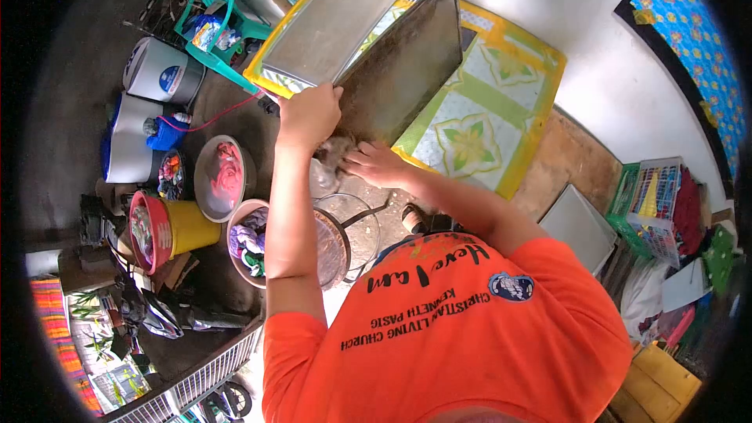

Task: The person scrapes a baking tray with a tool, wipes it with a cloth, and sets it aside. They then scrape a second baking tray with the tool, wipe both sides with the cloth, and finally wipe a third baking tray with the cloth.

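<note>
A dark panel [407, 63] stands tilted over a flowered table [470, 141], twelve o'clock from the worker [454, 345], the left hand [311, 116] gripping its near corner, presumably for steadiness; below, the right hand [376, 165] meets a grayish rag [335, 149], how firmly I cannot tell.

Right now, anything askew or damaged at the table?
Yes: the brown panel in the left hand is tilted up on edge, while the grey panel lies flat on the table. Its face is also blotchy; dirt, rust or plain wear, I can't tell.
</note>
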`<state>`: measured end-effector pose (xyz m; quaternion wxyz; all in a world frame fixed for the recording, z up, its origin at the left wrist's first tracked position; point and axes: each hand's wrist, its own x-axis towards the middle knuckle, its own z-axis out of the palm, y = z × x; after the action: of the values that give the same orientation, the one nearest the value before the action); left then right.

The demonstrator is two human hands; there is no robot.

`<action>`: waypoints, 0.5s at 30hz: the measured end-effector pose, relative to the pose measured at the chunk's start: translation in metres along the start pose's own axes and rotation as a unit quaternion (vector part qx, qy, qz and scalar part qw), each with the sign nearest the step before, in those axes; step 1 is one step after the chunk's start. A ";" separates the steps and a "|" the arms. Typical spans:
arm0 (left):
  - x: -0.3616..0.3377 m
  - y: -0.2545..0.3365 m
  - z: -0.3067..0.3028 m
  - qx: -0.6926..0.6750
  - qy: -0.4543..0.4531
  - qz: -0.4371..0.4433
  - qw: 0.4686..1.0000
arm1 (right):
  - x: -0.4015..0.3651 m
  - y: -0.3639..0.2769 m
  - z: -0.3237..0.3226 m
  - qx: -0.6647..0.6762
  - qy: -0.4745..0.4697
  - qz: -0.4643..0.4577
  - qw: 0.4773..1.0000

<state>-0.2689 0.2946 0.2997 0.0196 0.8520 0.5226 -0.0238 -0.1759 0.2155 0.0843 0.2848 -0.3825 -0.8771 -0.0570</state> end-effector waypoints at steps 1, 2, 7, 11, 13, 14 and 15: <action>0.003 -0.003 0.005 -0.010 0.020 -0.006 1.000 | -0.018 0.006 0.016 -0.016 -0.032 -0.015 0.999; 0.006 -0.006 0.011 0.015 0.054 0.005 0.998 | -0.037 0.014 0.032 -0.033 -0.063 -0.030 0.997; -0.003 -0.001 -0.002 -0.070 0.015 0.020 0.997 | -0.089 0.042 0.029 0.098 -0.114 0.197 0.969; -0.010 -0.002 0.006 -0.122 0.042 0.055 0.990 | -0.085 0.061 -0.045 0.130 -0.038 0.541 0.830; -0.012 0.004 0.004 -0.127 0.039 0.051 0.990 | -0.100 0.086 -0.063 0.244 0.115 0.630 0.728; -0.015 0.008 0.001 -0.131 0.030 0.054 0.989 | -0.109 0.099 -0.070 0.301 0.191 0.624 0.696; -0.020 0.013 -0.002 -0.134 0.020 0.057 0.989 | -0.117 0.107 -0.073 0.355 0.264 0.612 0.656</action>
<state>-0.2665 0.2709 0.3026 0.1244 0.8703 0.4721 0.0648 -0.0032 0.1923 0.0689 0.5888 -0.6714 -0.2863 0.3473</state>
